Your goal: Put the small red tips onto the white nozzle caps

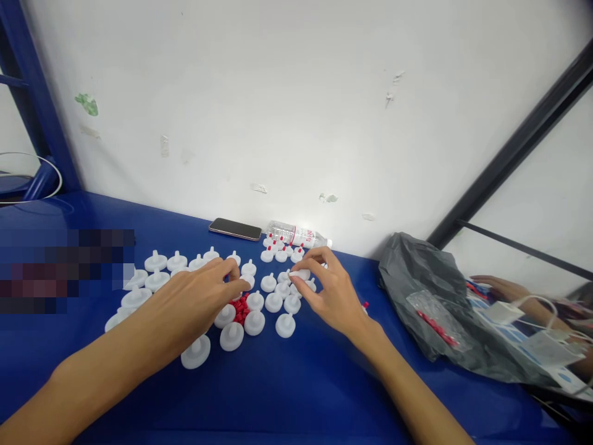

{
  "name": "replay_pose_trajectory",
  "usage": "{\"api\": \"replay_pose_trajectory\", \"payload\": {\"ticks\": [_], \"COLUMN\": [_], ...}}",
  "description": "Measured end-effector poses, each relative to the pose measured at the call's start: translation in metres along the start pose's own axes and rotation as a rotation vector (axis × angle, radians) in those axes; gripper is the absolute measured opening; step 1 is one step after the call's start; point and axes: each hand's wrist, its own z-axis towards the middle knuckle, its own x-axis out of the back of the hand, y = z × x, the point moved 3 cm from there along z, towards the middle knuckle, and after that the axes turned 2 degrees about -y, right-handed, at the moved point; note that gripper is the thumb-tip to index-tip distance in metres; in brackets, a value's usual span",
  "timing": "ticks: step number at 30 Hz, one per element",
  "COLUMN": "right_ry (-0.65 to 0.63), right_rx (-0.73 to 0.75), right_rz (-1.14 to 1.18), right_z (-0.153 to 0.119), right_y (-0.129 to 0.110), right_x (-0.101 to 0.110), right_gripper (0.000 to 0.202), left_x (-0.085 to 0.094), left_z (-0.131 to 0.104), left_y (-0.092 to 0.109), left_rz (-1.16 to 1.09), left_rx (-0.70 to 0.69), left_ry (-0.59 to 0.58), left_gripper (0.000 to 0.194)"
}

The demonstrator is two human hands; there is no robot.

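My right hand (pixel 331 290) is closed, with thumb and fingers pinching a white round spouted cap (pixel 302 274) above a cluster of similar caps. My left hand (pixel 204 293) reaches over the left group of white spouted caps (pixel 156 262). Its thumb and index finger curl together beside one white cap (pixel 249 281); whether they grip it or something small is hidden. Just below the left fingertips lies a pile of small red tips (pixel 239 310), ringed by white caps. Towards the wall stand several caps fitted with red tips (pixel 281 253).
A phone (pixel 235 229) and a clear plastic bottle (pixel 299 234) lie along the wall on the blue table (pixel 296 395). To the right is a dark plastic bag (pixel 412 290) with a clear packet of red pieces (pixel 438 324) on it. Chargers with white cables (pixel 532 327) and another person's arm are at far right.
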Motion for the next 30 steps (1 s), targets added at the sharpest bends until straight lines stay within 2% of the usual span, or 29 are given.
{"api": "replay_pose_trajectory", "payload": {"ticks": [3, 7, 14, 18, 21, 25, 27, 30], "right_ry": [-0.007, -0.005, -0.045, -0.08, -0.137, -0.274, -0.313, -0.255], "right_rx": [-0.01, -0.01, -0.023, -0.105, -0.123, -0.123, -0.127, -0.178], "right_rz": [0.003, -0.008, -0.039, -0.015, -0.017, 0.004, 0.01, -0.007], "right_z": [0.001, 0.0, 0.0, 0.017, 0.04, 0.065, 0.072, 0.07], "right_y": [-0.001, -0.002, 0.0, 0.006, 0.012, 0.014, 0.013, 0.013], "right_x": [0.001, -0.001, 0.0, -0.003, -0.018, -0.04, -0.036, 0.002], "right_gripper": [0.008, 0.012, 0.01, 0.003, 0.003, 0.01, 0.012, 0.023], "left_x": [-0.001, 0.0, 0.006, 0.01, 0.017, 0.028, 0.03, 0.028], "left_z": [-0.002, -0.004, -0.002, -0.002, -0.001, 0.002, 0.003, 0.001], "left_y": [0.001, 0.004, 0.007, 0.012, 0.016, 0.019, 0.019, 0.017], "left_rz": [0.077, 0.097, 0.084, 0.067, 0.065, 0.065, 0.063, 0.051], "left_rx": [0.008, -0.001, 0.001, -0.003, 0.007, 0.014, 0.011, -0.002], "left_ry": [-0.01, -0.016, 0.036, 0.05, 0.02, -0.014, -0.012, -0.001], "left_gripper": [0.094, 0.099, 0.07, 0.062, 0.055, 0.048, 0.047, 0.047]}}
